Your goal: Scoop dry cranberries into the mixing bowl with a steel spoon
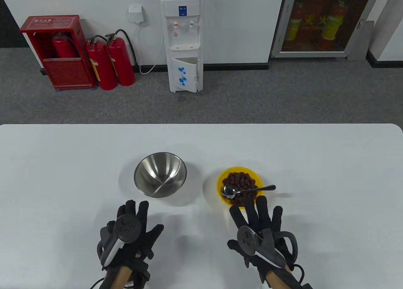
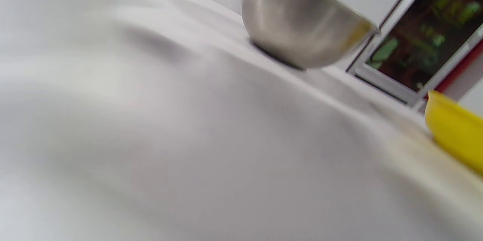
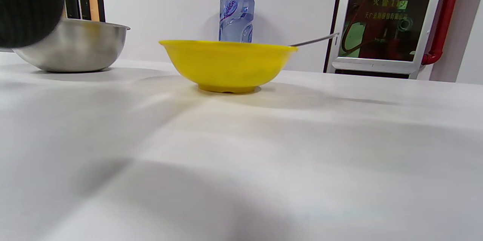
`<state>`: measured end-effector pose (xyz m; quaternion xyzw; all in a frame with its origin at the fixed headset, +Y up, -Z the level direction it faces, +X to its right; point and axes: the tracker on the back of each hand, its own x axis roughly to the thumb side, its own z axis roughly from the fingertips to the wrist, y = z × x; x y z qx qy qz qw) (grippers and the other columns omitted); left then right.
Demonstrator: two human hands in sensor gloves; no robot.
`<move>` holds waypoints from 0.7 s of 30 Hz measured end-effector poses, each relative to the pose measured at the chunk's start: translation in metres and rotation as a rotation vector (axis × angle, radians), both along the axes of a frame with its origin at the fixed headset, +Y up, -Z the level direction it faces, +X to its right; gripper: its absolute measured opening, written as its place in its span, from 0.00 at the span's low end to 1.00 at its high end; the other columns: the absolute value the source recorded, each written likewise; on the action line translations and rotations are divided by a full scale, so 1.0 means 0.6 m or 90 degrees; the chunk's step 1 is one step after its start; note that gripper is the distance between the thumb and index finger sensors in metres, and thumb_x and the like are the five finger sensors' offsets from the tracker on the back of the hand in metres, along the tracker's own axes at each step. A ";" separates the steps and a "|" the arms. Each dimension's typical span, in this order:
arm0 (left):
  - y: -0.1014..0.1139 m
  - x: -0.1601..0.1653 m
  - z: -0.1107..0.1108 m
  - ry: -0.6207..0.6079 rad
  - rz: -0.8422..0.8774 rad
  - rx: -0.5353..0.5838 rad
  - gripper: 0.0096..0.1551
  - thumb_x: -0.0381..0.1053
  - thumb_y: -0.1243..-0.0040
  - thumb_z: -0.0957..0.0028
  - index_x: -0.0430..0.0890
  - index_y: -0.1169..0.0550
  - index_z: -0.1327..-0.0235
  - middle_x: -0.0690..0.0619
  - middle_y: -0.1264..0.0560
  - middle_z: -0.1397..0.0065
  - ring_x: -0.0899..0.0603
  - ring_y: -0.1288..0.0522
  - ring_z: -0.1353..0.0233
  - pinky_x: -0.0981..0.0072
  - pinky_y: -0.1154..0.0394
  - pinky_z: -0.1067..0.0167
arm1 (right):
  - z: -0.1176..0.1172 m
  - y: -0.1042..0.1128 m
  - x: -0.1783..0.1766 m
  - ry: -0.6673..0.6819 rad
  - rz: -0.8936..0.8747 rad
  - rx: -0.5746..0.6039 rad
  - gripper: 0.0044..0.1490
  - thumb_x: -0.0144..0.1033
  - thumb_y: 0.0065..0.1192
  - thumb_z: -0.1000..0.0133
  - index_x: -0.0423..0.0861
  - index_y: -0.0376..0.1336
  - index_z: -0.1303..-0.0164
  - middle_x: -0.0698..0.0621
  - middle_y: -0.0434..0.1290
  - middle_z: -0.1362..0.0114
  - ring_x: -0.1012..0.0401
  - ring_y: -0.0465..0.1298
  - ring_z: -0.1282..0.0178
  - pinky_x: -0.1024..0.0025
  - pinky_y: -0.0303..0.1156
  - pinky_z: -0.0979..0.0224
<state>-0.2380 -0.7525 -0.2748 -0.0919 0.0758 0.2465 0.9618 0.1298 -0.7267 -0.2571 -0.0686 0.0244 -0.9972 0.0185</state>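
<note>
Both hands flat on the tabletop [image 1: 63, 163] at lower frame, fingers spread wide, holding nothing: left hand [image 1: 127, 235], right hand [image 1: 259, 232]. Steel spoon [image 1: 245, 191] lies across yellow bowl [image 1: 220, 182] of dry cranberries [image 1: 241, 180], right of centre. Mixing bowl [image 1: 160, 174] just left.

A white counter [image 1: 63, 163] is carrying everything here, with rounded far corners. Two bowls are standing on it, near the middle. The steel mixing bowl [image 1: 160, 178] is sitting to the left, upright and showing only bare metal inside. The yellow bowl [image 1: 240, 186] is sitting just beside it on the right, not touching it, and it is holding dry cranberries [image 1: 241, 183]. Both gloved hands, the left hand [image 1: 127, 235] and the right hand [image 1: 259, 234], are lying flat at the near edge, fingers spread.
</note>
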 end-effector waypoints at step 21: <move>-0.055 -0.046 -0.140 0.271 0.387 -0.136 0.43 0.67 0.48 0.41 0.53 0.52 0.23 0.58 0.15 0.45 0.49 0.14 0.56 0.56 0.19 0.53 | 0.000 0.008 0.005 0.005 -0.035 0.019 0.64 0.78 0.61 0.59 0.74 0.28 0.26 0.59 0.19 0.19 0.51 0.22 0.15 0.30 0.26 0.23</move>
